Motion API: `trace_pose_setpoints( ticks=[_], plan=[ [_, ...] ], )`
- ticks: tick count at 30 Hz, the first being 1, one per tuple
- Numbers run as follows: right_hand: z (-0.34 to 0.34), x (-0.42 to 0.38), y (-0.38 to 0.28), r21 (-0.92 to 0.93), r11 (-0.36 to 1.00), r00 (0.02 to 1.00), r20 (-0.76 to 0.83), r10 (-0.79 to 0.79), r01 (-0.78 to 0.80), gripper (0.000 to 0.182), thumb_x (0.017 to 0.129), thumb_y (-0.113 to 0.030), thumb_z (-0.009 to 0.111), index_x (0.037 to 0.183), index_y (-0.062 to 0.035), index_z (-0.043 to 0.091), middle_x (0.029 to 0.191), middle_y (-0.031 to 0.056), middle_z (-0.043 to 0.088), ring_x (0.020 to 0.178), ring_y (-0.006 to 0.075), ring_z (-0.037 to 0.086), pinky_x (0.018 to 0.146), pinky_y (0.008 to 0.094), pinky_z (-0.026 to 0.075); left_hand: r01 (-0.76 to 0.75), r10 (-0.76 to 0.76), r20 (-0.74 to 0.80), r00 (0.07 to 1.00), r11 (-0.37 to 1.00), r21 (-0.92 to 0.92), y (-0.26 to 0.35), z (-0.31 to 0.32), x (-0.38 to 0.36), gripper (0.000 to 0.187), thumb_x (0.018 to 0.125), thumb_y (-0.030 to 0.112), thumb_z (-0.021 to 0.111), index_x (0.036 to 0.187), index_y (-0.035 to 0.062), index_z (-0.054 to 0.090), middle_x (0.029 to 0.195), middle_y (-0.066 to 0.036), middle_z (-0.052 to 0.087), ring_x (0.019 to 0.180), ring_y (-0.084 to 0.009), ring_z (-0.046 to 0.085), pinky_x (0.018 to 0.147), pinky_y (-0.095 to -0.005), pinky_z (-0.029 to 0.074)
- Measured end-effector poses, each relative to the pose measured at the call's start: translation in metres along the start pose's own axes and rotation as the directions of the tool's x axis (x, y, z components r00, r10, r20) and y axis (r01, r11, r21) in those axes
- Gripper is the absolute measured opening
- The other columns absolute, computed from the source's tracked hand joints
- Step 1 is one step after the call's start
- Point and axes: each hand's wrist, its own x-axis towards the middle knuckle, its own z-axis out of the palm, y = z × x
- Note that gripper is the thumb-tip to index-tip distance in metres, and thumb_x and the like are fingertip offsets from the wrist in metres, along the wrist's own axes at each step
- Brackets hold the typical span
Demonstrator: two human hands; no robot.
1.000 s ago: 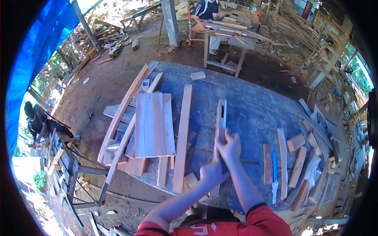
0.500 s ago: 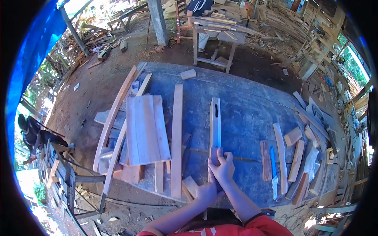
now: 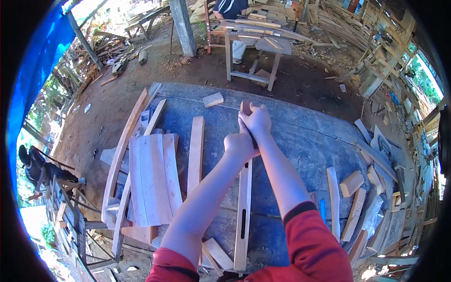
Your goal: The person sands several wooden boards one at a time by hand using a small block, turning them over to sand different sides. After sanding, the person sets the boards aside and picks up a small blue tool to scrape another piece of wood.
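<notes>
My left hand (image 3: 238, 143) and my right hand (image 3: 257, 123) are close together, both closed round a brown wooden block (image 3: 244, 107). The block's front end shows past my fingers; the rest is under my hands. Beneath them lies a narrow wooden bar (image 3: 243, 202) with dark slots, pointing away from me along the blue table (image 3: 300, 141). The bar's far end is hidden by my hands. Left of my forearms are an upright-lying plank (image 3: 196, 150) and a panel of joined boards (image 3: 155, 178).
A small wood block (image 3: 213, 99) lies near the far edge. Curved wood pieces (image 3: 333, 202) and a clear plastic bag (image 3: 372, 216) are at the right. Beyond stands a workbench (image 3: 253, 35) with a person (image 3: 230, 8) behind it. Another dark figure (image 3: 42, 167) is at the left.
Both hands and the block have moved forward, away from my body, to the far end of the slotted bar. The view has shifted, and more of the bar's near part shows.
</notes>
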Motion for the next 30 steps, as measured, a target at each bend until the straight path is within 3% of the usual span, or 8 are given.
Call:
trace_pose_setpoints(
  ticks=[4, 7, 11, 15, 22, 26, 28, 30],
  plan=[
    [-0.034, -0.108, 0.007, 0.091, 0.991, 0.99, -0.107, -0.089, 0.099, 0.053, 0.068, -0.041, 0.067, 0.111, -0.0102, 0.059, 0.098, 0.0155, 0.051, 0.083, 0.0328, 0.06, 0.071, 0.0397, 0.05, -0.087, 0.085, -0.03, 0.996, 0.994, -0.061, 0.006, 0.031, -0.111, 0.115, 0.067, 0.052, 0.063, 0.133, -0.0144, -0.003, 0.064, -0.005, 0.062, 0.05, -0.016, 0.06, 0.042, -0.0286, 0.045],
    [-0.054, -0.226, 0.017, 0.124, 0.98, 0.979, -0.151, -0.135, 0.155, 0.05, 0.066, -0.035, 0.071, 0.109, -0.011, 0.06, 0.09, 0.0102, 0.05, 0.073, 0.0291, 0.059, 0.062, 0.0384, 0.05, -0.098, 0.097, -0.018, 0.995, 0.989, -0.107, 0.016, 0.086, -0.218, 0.121, 0.064, 0.061, 0.062, 0.132, -0.0156, -0.002, 0.053, -0.004, 0.057, 0.042, -0.0166, 0.056, 0.036, -0.0305, 0.042],
    [-0.064, -0.364, 0.031, 0.117, 0.988, 0.995, -0.004, -0.097, 0.097, 0.054, 0.064, -0.034, 0.073, 0.111, -0.0106, 0.059, 0.09, 0.0097, 0.049, 0.069, 0.027, 0.059, 0.057, 0.0364, 0.05, -0.124, 0.127, 0.005, 0.992, 0.98, -0.153, 0.02, 0.167, -0.339, 0.117, 0.068, 0.065, 0.056, 0.129, -0.0206, 0.004, 0.045, -0.001, 0.052, 0.035, -0.0132, 0.051, 0.031, -0.0295, 0.037],
    [-0.071, -0.413, 0.031, 0.08, 0.987, 0.99, -0.047, -0.134, 0.137, 0.055, 0.064, -0.034, 0.074, 0.111, -0.0107, 0.059, 0.094, 0.011, 0.047, 0.069, 0.0272, 0.059, 0.054, 0.0352, 0.05, -0.141, 0.149, 0.031, 0.988, 0.976, -0.168, 0.018, 0.186, -0.382, 0.116, 0.068, 0.067, 0.054, 0.129, -0.0211, 0.007, 0.044, 0.0, 0.05, 0.032, -0.0115, 0.048, 0.029, -0.0288, 0.035],
    [-0.046, -0.313, 0.034, 0.107, 0.987, 0.991, -0.075, -0.109, 0.116, 0.051, 0.065, -0.034, 0.072, 0.109, -0.01, 0.061, 0.094, 0.0097, 0.048, 0.067, 0.0263, 0.059, 0.053, 0.0358, 0.05, -0.115, 0.119, 0.086, 0.989, 0.992, -0.059, 0.016, 0.155, -0.283, 0.121, 0.064, 0.069, 0.056, 0.13, -0.0193, 0.005, 0.044, 0.0, 0.05, 0.032, -0.0106, 0.048, 0.029, -0.0271, 0.034],
    [-0.011, -0.175, 0.031, 0.095, 0.988, 0.989, -0.105, -0.108, 0.118, 0.05, 0.067, -0.035, 0.069, 0.109, -0.0107, 0.059, 0.093, 0.0121, 0.049, 0.071, 0.0308, 0.06, 0.058, 0.0399, 0.05, -0.102, 0.095, -0.085, 0.992, 0.991, -0.084, 0.003, 0.107, -0.149, 0.123, 0.062, 0.068, 0.059, 0.131, -0.018, 0.006, 0.047, -0.003, 0.053, 0.036, -0.0154, 0.053, 0.032, -0.0283, 0.039],
    [0.016, -0.089, 0.024, 0.01, 0.996, 0.993, -0.081, -0.091, 0.093, 0.049, 0.068, -0.037, 0.067, 0.11, -0.0117, 0.057, 0.098, 0.0149, 0.05, 0.078, 0.0345, 0.06, 0.063, 0.0429, 0.051, -0.075, 0.071, -0.037, 0.997, 0.992, -0.106, -0.009, 0.092, -0.057, 0.118, 0.069, 0.069, 0.051, 0.132, -0.0145, -0.002, 0.06, -0.008, 0.061, 0.048, -0.0202, 0.06, 0.042, -0.0329, 0.047],
    [0.03, -0.011, 0.017, -0.056, 0.997, 0.998, -0.016, -0.06, 0.059, 0.051, 0.069, -0.04, 0.066, 0.111, -0.0117, 0.056, 0.102, 0.0154, 0.05, 0.083, 0.0342, 0.06, 0.068, 0.0417, 0.051, -0.033, 0.033, 0.005, 0.999, 0.996, -0.085, -0.014, 0.046, 0.007, 0.117, 0.068, 0.064, 0.056, 0.133, -0.0128, -0.004, 0.066, -0.006, 0.063, 0.055, -0.018, 0.063, 0.045, -0.0302, 0.048]
  ],
)
